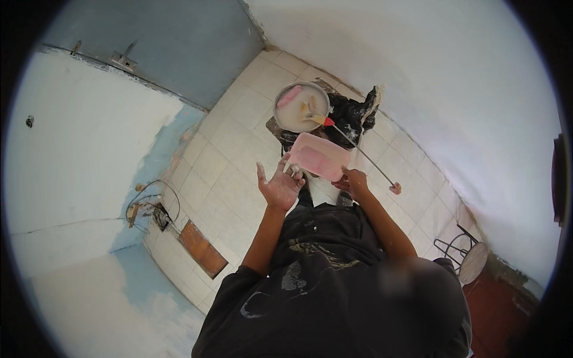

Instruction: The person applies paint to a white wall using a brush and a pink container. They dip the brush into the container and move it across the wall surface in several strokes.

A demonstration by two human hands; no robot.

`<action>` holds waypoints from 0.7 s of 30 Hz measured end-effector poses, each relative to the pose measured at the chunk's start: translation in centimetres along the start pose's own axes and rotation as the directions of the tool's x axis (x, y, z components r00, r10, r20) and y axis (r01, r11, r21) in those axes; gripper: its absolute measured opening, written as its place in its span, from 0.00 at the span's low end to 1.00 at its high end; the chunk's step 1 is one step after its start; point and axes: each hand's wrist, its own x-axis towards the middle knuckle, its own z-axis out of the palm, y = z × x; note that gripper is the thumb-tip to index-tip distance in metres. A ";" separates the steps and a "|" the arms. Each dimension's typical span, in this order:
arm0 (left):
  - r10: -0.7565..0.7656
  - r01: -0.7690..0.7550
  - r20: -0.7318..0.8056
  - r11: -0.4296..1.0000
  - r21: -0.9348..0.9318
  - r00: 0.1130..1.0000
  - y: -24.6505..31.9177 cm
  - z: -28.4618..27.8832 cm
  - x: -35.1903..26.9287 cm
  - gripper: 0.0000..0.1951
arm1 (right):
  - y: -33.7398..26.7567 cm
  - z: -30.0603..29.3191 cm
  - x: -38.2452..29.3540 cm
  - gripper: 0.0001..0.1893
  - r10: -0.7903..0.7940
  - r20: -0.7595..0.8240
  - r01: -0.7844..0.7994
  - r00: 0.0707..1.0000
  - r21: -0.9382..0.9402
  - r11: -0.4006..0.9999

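My right hand [354,182] grips the near right corner of a pink plastic tub [320,156] with pinkish residue inside. Palm up and fingers spread, my left hand [283,184] is at the tub's left side, with whitish smears on its skin; whether its fingertips touch the tub I cannot tell. Beyond the tub stands a round bucket [276,114] of whitish liquid. Within it are a pink roller cover [290,97] and a brush [318,119] with a red-tipped handle. A thin metal rod [368,157] slants from the bucket area down to the right.
Black plastic sheeting [347,114] lies beside the bucket on the tiled floor [228,165]. Coiled cable [179,201] and a brown board [202,248] are at the left. A round stool [473,262] stands at the lower right, near the white wall [429,80].
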 end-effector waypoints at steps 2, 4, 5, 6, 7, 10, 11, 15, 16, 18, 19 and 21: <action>-0.008 0.009 0.017 1.000 -0.022 1.000 0.0 -0.2 0.1 0.40 | -0.1 -0.1 0.0 0.17 -0.001 0.009 0.001 1.000 -0.004 1.000; -0.026 0.027 0.031 0.999 -0.042 0.999 0.2 -0.1 0.1 0.40 | 0.0 -0.5 -0.1 0.17 -0.003 0.034 0.004 0.999 -0.015 1.000; -0.027 0.027 0.014 0.999 -0.021 1.000 0.3 0.0 0.0 0.40 | 0.1 -0.4 0.0 0.17 -0.002 0.035 0.003 0.999 -0.013 1.000; -0.031 0.031 -0.002 1.000 -0.004 1.000 0.2 0.3 0.1 0.40 | 0.1 -0.6 0.1 0.17 -0.004 0.042 0.005 0.999 -0.008 1.000; -0.036 0.036 -0.001 0.999 -0.005 0.999 0.1 0.6 0.2 0.40 | 0.1 -0.7 0.2 0.17 -0.006 0.048 0.006 0.999 -0.001 1.000; 0.067 -0.038 -0.126 0.974 0.225 0.990 0.2 0.4 0.4 0.36 | -0.1 -0.5 0.0 0.17 0.032 0.039 -0.031 0.999 -0.005 0.999; 0.130 -0.027 -0.160 0.850 0.527 0.979 0.5 -1.4 0.7 0.33 | -0.1 -0.4 -0.1 0.17 0.032 0.041 -0.032 0.999 -0.007 0.999; 0.068 0.170 -0.425 0.851 0.497 0.903 0.7 -3.2 1.6 0.28 | 0.1 -0.6 0.0 0.17 0.005 0.026 -0.005 1.000 0.013 1.000; 0.067 0.172 -0.425 0.849 0.500 0.903 0.8 -3.8 1.7 0.28 | 0.0 -0.5 -0.1 0.17 0.007 0.021 -0.008 1.000 0.027 1.000; 0.010 0.110 -0.491 0.971 0.214 0.871 0.9 -5.5 1.8 0.25 | 0.0 -0.5 -0.2 0.17 0.009 0.023 -0.010 1.000 0.041 0.999; 0.009 0.113 -0.491 0.970 0.217 0.871 0.9 -6.2 1.8 0.25 | 0.0 -0.5 -0.2 0.17 0.012 0.026 -0.014 1.000 0.052 0.999; 0.027 0.052 -0.516 0.989 0.138 0.856 0.6 -7.4 1.8 0.19 | 0.1 -0.4 -0.2 0.17 -0.008 0.031 0.006 0.999 0.059 0.998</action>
